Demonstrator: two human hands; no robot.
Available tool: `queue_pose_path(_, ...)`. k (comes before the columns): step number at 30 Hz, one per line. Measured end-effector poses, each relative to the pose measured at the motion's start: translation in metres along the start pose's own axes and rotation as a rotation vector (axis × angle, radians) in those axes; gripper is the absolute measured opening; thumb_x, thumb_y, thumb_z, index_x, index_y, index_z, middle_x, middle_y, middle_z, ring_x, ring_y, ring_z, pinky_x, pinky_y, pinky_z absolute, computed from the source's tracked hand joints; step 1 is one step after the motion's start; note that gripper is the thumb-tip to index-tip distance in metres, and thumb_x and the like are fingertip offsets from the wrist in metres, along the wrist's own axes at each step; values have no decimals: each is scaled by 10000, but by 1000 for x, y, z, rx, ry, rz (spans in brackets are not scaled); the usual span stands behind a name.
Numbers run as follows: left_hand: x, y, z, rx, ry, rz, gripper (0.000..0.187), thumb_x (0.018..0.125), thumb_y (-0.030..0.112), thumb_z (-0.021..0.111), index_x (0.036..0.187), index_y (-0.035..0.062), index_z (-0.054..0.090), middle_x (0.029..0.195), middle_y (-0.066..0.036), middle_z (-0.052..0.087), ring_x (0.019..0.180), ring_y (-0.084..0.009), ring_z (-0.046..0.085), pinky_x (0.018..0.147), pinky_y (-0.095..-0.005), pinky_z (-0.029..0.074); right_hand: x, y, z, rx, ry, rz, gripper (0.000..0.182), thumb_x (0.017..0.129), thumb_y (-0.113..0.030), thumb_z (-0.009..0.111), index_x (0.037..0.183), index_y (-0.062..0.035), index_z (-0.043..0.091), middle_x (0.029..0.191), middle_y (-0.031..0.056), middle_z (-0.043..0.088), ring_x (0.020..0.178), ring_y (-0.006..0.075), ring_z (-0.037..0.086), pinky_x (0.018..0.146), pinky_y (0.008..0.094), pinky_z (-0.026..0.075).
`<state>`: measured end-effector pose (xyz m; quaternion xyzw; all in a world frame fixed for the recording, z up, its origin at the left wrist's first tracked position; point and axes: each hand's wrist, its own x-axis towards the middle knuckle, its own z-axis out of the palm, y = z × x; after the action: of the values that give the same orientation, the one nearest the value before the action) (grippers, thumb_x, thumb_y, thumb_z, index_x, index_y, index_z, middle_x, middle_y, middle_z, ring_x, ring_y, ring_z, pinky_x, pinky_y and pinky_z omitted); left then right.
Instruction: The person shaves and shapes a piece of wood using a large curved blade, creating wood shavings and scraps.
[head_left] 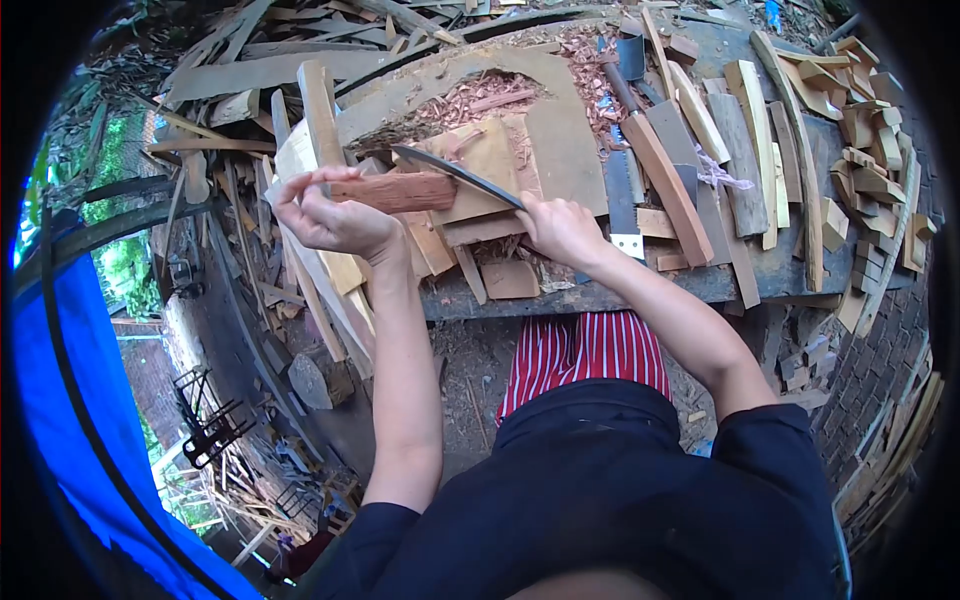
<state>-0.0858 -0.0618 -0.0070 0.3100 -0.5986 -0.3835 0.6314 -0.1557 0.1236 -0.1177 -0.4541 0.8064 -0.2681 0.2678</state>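
Note:
Fingers of my left hand point(335, 215) are wrapped round one end of a reddish-brown wood block point(405, 192), which points to the right. A long dark blade point(455, 170) lies slantwise across the block's right end. My right hand point(562, 232) is closed round the lower right end of this bladed tool; its handle is hidden in my fist. Beneath them is a light wooden board point(490, 150) on the workbench point(465, 302). Reddish shavings point(475, 100) lie behind the board.
To the right on the bench lie a saw blade point(622, 200), a long reddish wood piece point(665, 185), a purple-white strip point(720, 175) and several wood offcuts. More blocks point(875, 130) are stacked at the far right. Long planks point(320, 110) stand at the left.

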Motion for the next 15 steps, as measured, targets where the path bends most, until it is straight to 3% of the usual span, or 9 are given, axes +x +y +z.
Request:
queue_pose_path(1, 4, 0, 4, -5, 2, 14, 132, 877, 55, 329, 929, 36, 448, 595, -74, 498, 535, -154, 502, 559, -286, 480, 3, 8, 3, 15, 3, 10, 205, 942, -248, 492, 1029, -64, 517, 703, 241, 639, 684, 445, 639, 622, 553, 505)
queue_pose_path(5, -2, 4, 7, 37, 168, -69, 71, 900, 39, 423, 961, 49, 458, 860, -39, 464, 710, -120, 502, 669, -266, 414, 6, 0, 0, 118, 14, 1, 209, 942, -234, 486, 1018, -45, 533, 725, 254, 640, 705, 454, 637, 653, 560, 504)
queue_pose_path(10, -14, 8, 5, -6, 171, -154, 73, 917, 73, 436, 978, 39, 458, 877, -42, 452, 777, -118, 480, 709, -277, 409, 13, -70, -74, 247, 26, -107, 192, 937, -196, 512, 1035, -31, 520, 677, 235, 621, 670, 431, 632, 589, 502, 507)
queue_pose_path(12, -14, 16, 7, 38, 184, -137, 75, 918, 91, 431, 967, 38, 448, 909, -50, 428, 808, -129, 463, 746, -286, 400, 14, -85, -79, 338, 277, -342, 202, 924, -186, 530, 1058, -36, 510, 672, 216, 625, 647, 422, 632, 556, 488, 508)
queue_pose_path(14, -14, 9, 4, 47, 208, -121, 81, 903, 88, 419, 964, 38, 438, 935, -57, 408, 823, -138, 448, 770, -298, 390, 10, -81, -72, 327, 243, -325, 223, 917, -196, 528, 1077, -44, 501, 695, 204, 640, 639, 433, 631, 565, 508, 509)
queue_pose_path(15, -15, 6, 2, 35, 200, -75, 83, 897, 85, 420, 965, 40, 436, 936, -55, 406, 823, -137, 448, 770, -297, 389, 9, -66, -54, 205, 107, -209, 218, 918, -203, 520, 1066, -44, 510, 709, 210, 645, 643, 440, 630, 574, 517, 509)
